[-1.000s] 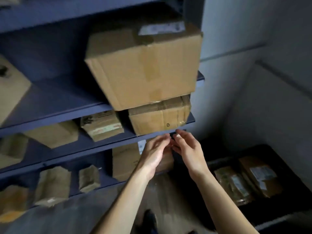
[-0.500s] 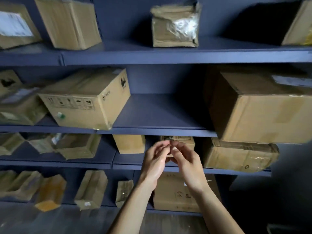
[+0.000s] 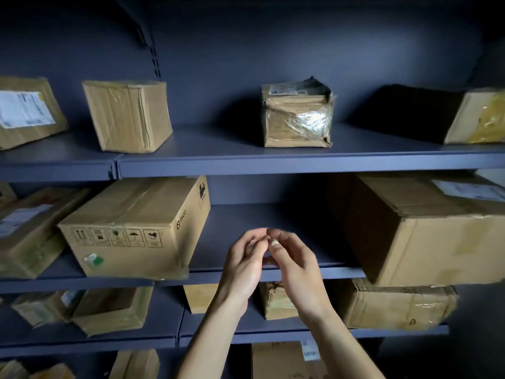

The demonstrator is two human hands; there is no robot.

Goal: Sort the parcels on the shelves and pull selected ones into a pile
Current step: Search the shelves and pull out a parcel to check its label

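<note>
Dim blue shelves (image 3: 273, 162), scattered cardboard parcels (image 3: 134, 228)

Three shelf boards (image 3: 273, 162) are in view, one above the other. The top one carries four cardboard parcels (image 3: 128, 116), the middle one four and the lowest one five, and below it at least three more are cut by the bottom edge. There are two hands, the left hand (image 3: 243, 266) and the right hand (image 3: 299, 266).

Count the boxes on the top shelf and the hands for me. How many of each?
Boxes on the top shelf: 4 (labelled box, plain box, crushed box, yellow-taped box)
Hands: 2 (left hand, right hand)
Total: 6
</note>
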